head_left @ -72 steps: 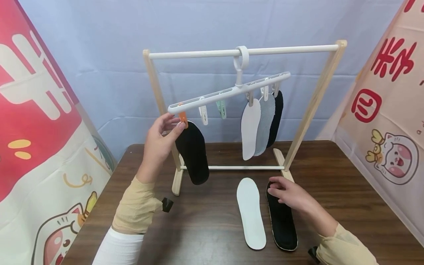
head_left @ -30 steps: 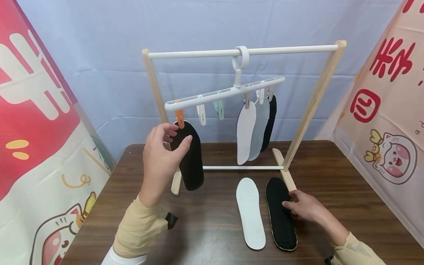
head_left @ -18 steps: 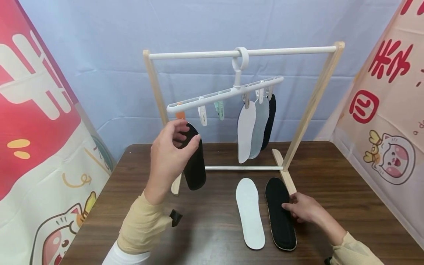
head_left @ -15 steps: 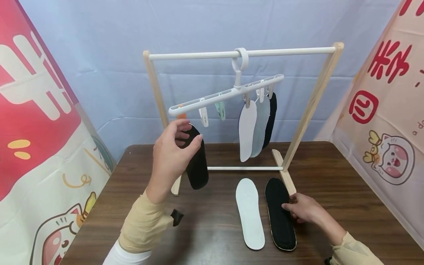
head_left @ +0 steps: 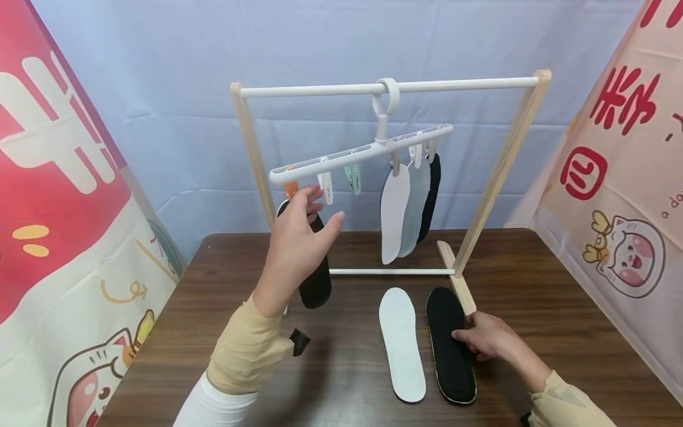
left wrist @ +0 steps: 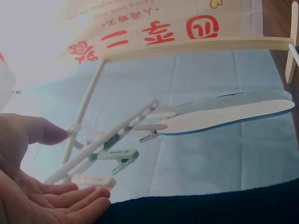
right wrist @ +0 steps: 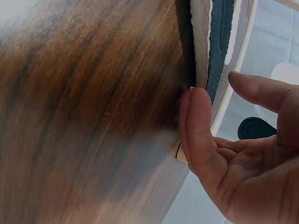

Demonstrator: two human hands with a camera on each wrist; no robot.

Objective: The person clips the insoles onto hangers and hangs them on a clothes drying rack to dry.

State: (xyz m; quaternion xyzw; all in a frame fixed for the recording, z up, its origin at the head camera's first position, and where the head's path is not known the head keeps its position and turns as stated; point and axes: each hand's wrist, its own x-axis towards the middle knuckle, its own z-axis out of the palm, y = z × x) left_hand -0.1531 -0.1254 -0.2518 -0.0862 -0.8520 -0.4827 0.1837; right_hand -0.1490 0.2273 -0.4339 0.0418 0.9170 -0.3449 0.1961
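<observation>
My left hand [head_left: 299, 243] is raised with fingers spread before a black insole [head_left: 316, 290], which hangs from an orange clip [head_left: 290, 188] and is partly hidden by the hand. Its fingertips are right by a white clip [head_left: 327, 190]; in the left wrist view the thumb stands apart from them. On the table, my right hand [head_left: 491, 335] is at the right edge of another black insole [head_left: 450, 350]. Its fingertips meet the insole's side [right wrist: 201, 56], and the thumb stands off above it. A white insole [head_left: 402, 350] lies alongside.
A white clip hanger [head_left: 352, 157] hangs tilted on a wooden rack [head_left: 482, 178], left end lower. White [head_left: 395, 216], grey-blue [head_left: 417, 216] and black [head_left: 433, 196] insoles hang at its right. Nearer the middle is a bare green clip [head_left: 353, 179]. Printed cloths flank the table [head_left: 341, 379].
My left hand has let go of the orange clip and moved right across the hanging insole. My right hand has shifted from the lying black insole's top end to its right edge. The hanger has swayed slightly.
</observation>
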